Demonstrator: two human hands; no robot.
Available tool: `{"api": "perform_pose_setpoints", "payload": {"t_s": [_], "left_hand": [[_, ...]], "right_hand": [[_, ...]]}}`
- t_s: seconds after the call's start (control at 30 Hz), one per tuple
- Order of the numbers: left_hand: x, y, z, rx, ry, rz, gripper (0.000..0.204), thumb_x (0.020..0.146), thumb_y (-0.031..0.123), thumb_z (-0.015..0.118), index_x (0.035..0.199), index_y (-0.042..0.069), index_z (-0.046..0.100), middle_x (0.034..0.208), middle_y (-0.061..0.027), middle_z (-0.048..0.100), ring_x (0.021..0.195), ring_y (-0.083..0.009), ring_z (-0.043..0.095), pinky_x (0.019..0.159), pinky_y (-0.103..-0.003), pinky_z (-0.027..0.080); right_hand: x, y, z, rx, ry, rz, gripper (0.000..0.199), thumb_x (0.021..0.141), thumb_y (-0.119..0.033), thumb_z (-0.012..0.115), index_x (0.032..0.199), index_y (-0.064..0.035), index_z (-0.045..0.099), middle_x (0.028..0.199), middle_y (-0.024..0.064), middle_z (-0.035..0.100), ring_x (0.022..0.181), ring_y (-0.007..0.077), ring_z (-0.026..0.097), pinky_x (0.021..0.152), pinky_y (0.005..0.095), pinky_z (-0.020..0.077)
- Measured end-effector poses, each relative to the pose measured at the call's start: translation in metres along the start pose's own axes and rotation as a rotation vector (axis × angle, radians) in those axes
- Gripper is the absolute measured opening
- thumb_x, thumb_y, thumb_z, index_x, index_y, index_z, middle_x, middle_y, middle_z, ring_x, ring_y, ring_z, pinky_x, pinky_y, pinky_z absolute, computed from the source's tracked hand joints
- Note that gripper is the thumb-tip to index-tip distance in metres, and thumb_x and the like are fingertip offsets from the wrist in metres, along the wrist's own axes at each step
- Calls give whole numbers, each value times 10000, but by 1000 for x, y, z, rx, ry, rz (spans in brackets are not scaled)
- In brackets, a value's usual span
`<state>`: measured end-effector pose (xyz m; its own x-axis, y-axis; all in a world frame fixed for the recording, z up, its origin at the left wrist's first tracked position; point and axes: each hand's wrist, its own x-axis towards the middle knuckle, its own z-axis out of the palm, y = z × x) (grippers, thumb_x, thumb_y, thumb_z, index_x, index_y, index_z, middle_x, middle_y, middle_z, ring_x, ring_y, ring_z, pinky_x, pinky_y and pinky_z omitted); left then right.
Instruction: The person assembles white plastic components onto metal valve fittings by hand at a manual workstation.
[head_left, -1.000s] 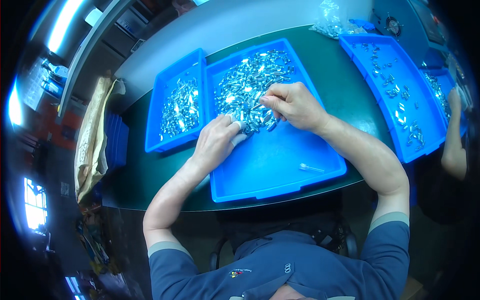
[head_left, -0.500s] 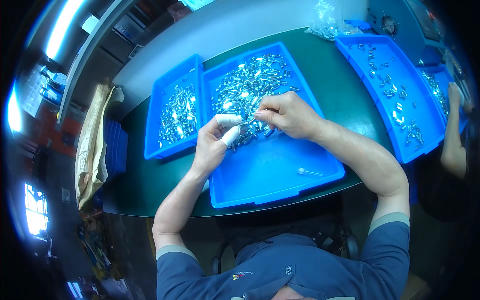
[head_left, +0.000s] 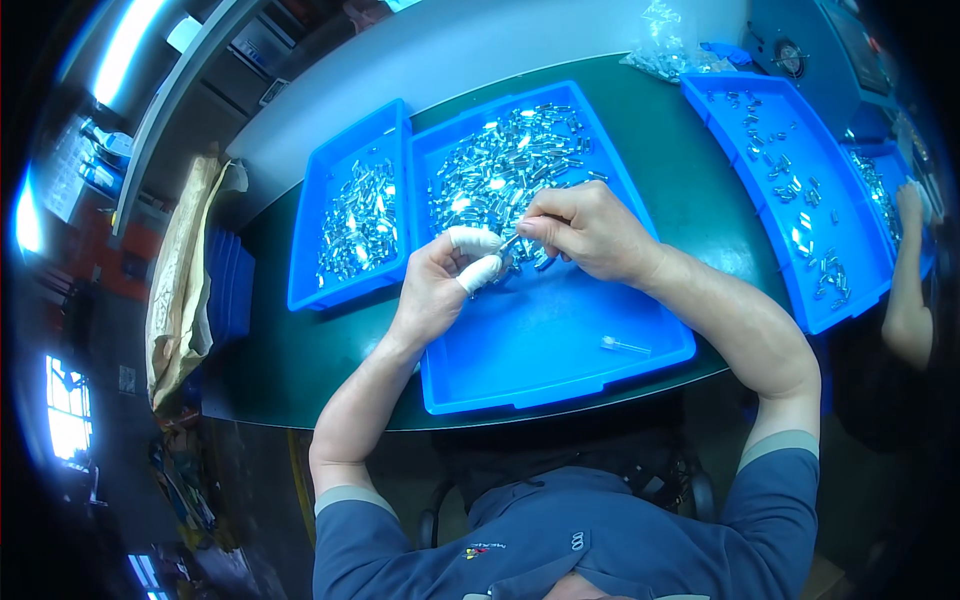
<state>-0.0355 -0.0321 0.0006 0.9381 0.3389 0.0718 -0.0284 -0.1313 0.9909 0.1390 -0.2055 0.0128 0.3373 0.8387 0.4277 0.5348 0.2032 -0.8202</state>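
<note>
My left hand [head_left: 436,280], with white wraps on its thumb and forefinger, pinches a small shiny metal cylinder [head_left: 509,243] at the fingertips. Close beside it, my right hand [head_left: 592,232] has thumb and forefinger pressed together at the cylinder's other end. Whether the right fingers hold a separate small piece is hidden. Both hands are above a large blue tray [head_left: 540,365]. A heap of small silvery metal cylinders [head_left: 500,165] covers the tray's far part. In its near right part lies a clear, thin tube-like piece [head_left: 625,346].
A smaller blue tray [head_left: 345,160] of metal pieces adjoins on the left. To the right, a long blue tray [head_left: 790,230] holds scattered pieces. Clear plastic bags [head_left: 665,50] lie at the back of the green table [head_left: 690,190]. Another person's arm [head_left: 908,270] reaches in at far right.
My left fingertips have come slightly closer to my right ones, narrowing the gap around the small cylinder. The whole view has shifted a little; trays and heaps look the same.
</note>
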Motion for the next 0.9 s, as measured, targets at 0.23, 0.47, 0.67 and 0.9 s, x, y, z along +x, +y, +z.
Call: {"api": "perform_pose_setpoints", "payload": {"t_s": [0.23,0.47,0.67,0.9], "left_hand": [[-4,0,1,74,17,55,213,946,30,731,1153,-2,693,1057,-75,739,976,-134,702,874,-285,565],[-4,-1,1,153,32,69,199,950,6,714,1148,-2,690,1069,-80,740,988,-144,708,891,-292,570],[-5,6,-23,514,192,221,227,940,57,748,1154,11,688,1050,-72,743,957,-148,703,893,-305,555],[6,40,-44,1172,329,598,274,830,66,809,1093,49,734,1113,-140,703,1071,-299,666,928,-385,528]], "right_hand": [[-1,-6,0,3,-34,40,241,1014,-202,664,869,-15,707,613,43,625,537,95,583,501,289,454],[-1,-6,2,-46,-2,48,277,996,-244,667,819,-32,693,617,102,657,555,209,661,552,360,499],[3,2,-3,-31,120,18,284,990,-260,673,815,-36,694,617,110,656,569,224,666,580,380,507],[2,4,-5,11,123,39,285,1003,-235,668,813,-24,694,611,63,640,560,135,624,537,320,474]]}}
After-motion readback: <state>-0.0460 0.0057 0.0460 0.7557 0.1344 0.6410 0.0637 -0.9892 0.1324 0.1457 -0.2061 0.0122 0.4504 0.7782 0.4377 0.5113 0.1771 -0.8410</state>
